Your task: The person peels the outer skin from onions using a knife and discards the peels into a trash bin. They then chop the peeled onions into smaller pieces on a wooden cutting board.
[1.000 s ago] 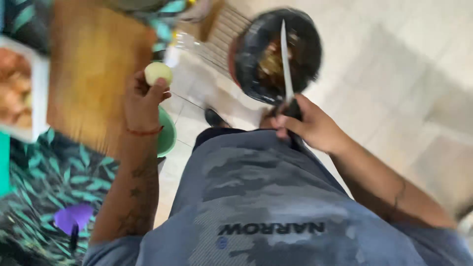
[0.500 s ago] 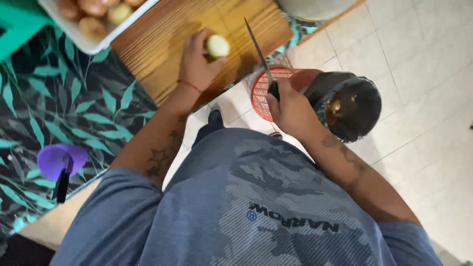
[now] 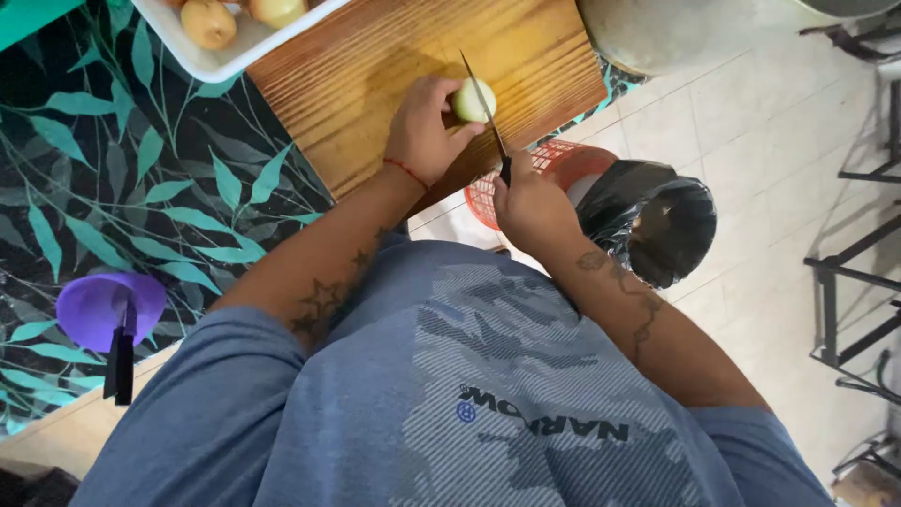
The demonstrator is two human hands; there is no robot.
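Note:
A peeled pale onion (image 3: 468, 99) rests on the wooden cutting board (image 3: 375, 75). My left hand (image 3: 424, 131) holds it from the left, fingers curled around it. My right hand (image 3: 531, 205) grips the dark handle of a knife (image 3: 484, 110), and the thin blade lies against the onion's right side. A red string bracelet circles my left wrist.
A white tray (image 3: 218, 62) with several onions sits at the board's upper left. A leaf-patterned cloth (image 3: 113, 178) covers the table, with a purple bowl (image 3: 105, 304) at its left. On the tiled floor stand a red basket (image 3: 554, 161) and a black-bagged bin (image 3: 657, 221).
The view swung from the floor bin back to the table. My left hand brought the onion onto the board, and my right hand moved the knife from above the bin to the onion.

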